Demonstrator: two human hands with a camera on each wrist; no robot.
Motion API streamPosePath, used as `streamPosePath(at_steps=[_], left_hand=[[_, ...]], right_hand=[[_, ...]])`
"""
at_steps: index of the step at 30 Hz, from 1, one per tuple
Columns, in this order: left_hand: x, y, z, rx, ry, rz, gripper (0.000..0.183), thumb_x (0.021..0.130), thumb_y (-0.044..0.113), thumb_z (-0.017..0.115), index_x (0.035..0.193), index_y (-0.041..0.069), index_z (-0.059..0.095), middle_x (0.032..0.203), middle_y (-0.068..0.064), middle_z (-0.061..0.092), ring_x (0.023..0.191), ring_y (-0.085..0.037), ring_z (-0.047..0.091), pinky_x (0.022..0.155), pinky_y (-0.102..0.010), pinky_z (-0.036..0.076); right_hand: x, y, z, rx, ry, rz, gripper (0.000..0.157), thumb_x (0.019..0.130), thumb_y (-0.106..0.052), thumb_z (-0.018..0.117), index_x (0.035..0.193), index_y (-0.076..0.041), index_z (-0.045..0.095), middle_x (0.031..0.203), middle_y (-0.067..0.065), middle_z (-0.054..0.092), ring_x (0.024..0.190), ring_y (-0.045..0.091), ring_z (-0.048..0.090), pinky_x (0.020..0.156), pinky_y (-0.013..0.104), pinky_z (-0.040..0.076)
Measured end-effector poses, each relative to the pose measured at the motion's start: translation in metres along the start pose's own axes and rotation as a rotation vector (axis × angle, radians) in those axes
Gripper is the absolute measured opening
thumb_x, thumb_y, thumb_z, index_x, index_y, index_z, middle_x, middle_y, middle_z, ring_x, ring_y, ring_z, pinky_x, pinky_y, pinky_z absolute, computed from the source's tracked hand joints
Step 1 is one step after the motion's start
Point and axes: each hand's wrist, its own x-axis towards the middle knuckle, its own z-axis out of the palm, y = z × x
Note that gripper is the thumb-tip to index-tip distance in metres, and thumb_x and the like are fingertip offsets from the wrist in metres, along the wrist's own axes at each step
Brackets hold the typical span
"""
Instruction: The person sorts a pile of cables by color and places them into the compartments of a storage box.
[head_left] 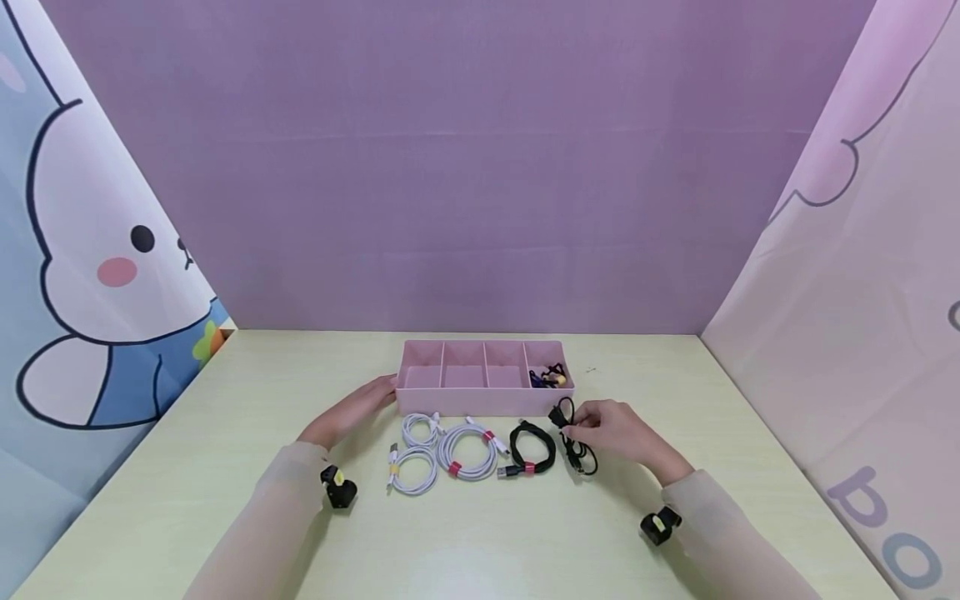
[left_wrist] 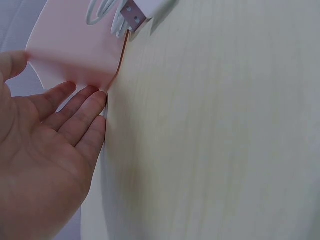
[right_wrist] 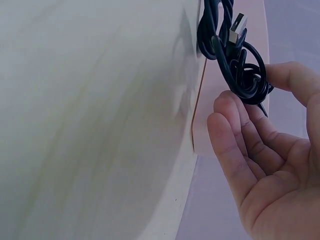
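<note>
The right hand (head_left: 618, 429) pinches a black cable bundle (head_left: 575, 451), its long axis towards the box's (head_left: 480, 402) near right corner; the left hand (head_left: 352, 411), fingers extended, touches the opposite end.

Head view high, forward and down; wrist views close on fingers (left_wrist: 82, 119), pink box (left_wrist: 75, 42) in both.

We reach forward with our left arm (head_left: 281, 492) and our right arm (head_left: 727, 525), both in long, pale beige fabric sleeves (head_left: 240, 550) and angled inward from the sides. Our bare left hand (head_left: 362, 406) holds its thumb (left_wrist: 14, 65) apart from four nearly straight fingers (left_wrist: 80, 117) (its palm shows in the wrist view). Our bare right hand (head_left: 617, 427) pinches between thumb and fingertips (right_wrist: 227, 106), the fingers bent.
</note>
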Motion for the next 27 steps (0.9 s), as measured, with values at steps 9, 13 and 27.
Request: streamPosePath(at_steps=[9,13,27], left_hand=[[0.001,-0.002,0.0,0.008,-0.005,0.01,0.07,0.107,0.056,0.024,0.158,0.008,0.027,0.16,-0.015,0.033,0.149,-0.038,0.021,0.118,-0.062,0.005],[0.001,-0.002,0.0,0.004,-0.009,-0.005,0.071,0.107,0.058,0.024,0.159,0.01,0.026,0.16,-0.014,0.033,0.149,-0.037,0.021,0.118,-0.062,0.005],[0.001,-0.003,0.001,-0.007,-0.005,-0.003,0.069,0.107,0.056,0.026,0.159,0.01,0.028,0.159,-0.013,0.034,0.149,-0.036,0.022,0.118,-0.062,0.004]], right_hand=[[0.003,-0.001,-0.003,0.007,0.002,-0.004,0.02,0.093,-0.032,0.072,0.089,-0.012,0.071,0.081,-0.005,0.068,0.075,0.014,0.062,0.069,0.033,0.053],[0.005,-0.002,-0.005,0.006,0.01,-0.002,0.019,0.093,-0.031,0.072,0.09,-0.013,0.072,0.08,-0.005,0.067,0.074,0.015,0.061,0.068,0.034,0.052],[0.009,-0.01,-0.011,-0.014,0.035,-0.004,0.017,0.092,-0.03,0.073,0.09,-0.013,0.071,0.079,-0.004,0.066,0.072,0.015,0.059,0.066,0.034,0.051]])
